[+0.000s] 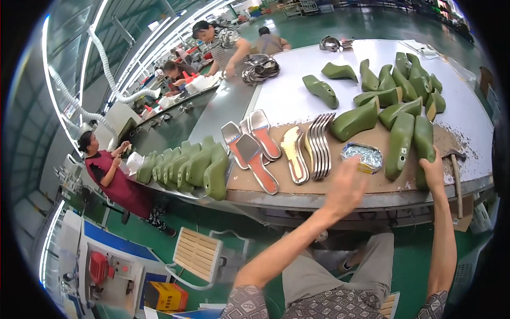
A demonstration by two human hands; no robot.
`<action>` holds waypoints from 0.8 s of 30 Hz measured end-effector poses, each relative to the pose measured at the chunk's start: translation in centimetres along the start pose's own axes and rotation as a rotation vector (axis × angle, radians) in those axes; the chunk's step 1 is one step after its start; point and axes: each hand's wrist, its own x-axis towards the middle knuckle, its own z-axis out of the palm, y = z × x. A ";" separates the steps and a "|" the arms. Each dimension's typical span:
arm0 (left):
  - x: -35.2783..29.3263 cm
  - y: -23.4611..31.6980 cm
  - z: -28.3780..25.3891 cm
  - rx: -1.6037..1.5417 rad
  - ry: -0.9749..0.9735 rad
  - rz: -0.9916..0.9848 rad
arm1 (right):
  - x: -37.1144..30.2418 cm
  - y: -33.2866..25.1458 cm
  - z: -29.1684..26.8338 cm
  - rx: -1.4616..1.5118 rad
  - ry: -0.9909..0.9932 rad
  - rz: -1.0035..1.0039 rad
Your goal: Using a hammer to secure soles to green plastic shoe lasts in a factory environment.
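My right hand (434, 171) grips the near end of a green shoe last (423, 141) that stands at the table's front edge. Another green shoe last (400, 146) lies just left of it. My left hand (346, 189), smeared by motion, is in front of a small open box lined with silver foil (364, 157). Its fingers cannot be made out clearly, and the box's contents are too small to name. Left of the box several insoles stand in a row (320, 146), beside a yellow-topped insole (294, 154) and a few red and grey insoles (257, 165).
A hammer (457, 183) lies at the right edge of the brown board (340, 189). More green lasts (404, 87) crowd the white table's right side; a row of them (186, 167) stands at left. Co-workers (109, 173) work along the bench. A slatted chair (196, 254) stands below.
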 end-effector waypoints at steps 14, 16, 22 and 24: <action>-0.7 -17.3 -13.1 0.365 0.310 -0.850 | -0.3 0.4 -0.1 -0.051 0.067 -0.061; 1.2 -18.2 -11.7 0.371 0.222 -0.817 | -0.7 -0.2 0.2 -0.054 0.075 -0.079; 6.4 -22.5 -11.2 0.327 -0.063 -0.580 | -1.5 -1.7 0.8 -0.027 0.061 -0.030; 7.6 -20.9 -9.7 0.591 -0.059 -0.523 | -1.7 -2.0 0.6 -0.095 0.067 -0.018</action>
